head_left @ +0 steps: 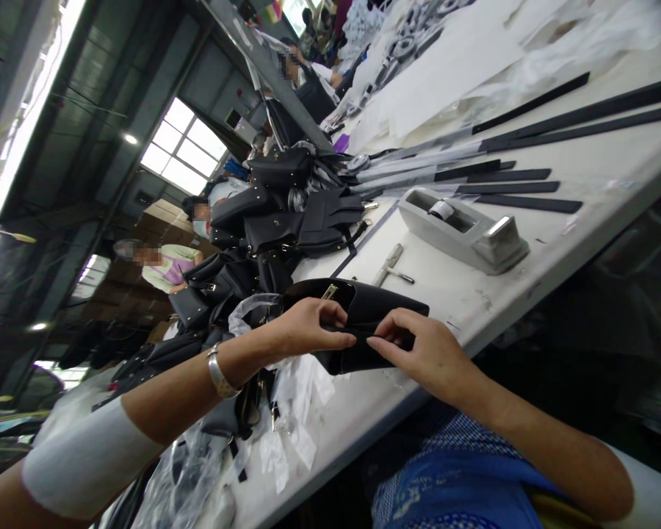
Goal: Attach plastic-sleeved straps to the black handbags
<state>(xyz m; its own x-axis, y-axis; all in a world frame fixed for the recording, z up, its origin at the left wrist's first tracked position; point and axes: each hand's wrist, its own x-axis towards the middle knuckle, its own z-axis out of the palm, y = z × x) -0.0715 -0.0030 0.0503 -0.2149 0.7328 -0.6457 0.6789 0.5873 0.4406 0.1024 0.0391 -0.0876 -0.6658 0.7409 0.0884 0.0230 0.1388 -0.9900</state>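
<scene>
A black handbag [385,303] lies at the near edge of the table, its opening turned toward me and a gold zip pull or clasp near the top. My left hand [313,327] pinches the rim of the bag between thumb and fingers. On the same rim, a short way to the right, my right hand [419,349] also pinches the black material. The two thumb tips almost meet. Inside the bag it is too dark to make anything out.
Past the bag lie a metal hammer-shaped tool [390,266] and a grey tape dispenser [463,231]. Black straps [523,198] stretch across the white table [584,154]. Several black bags [275,231] are heaped at the left. Clear plastic [184,477] hangs nearby. Other people sit farther back.
</scene>
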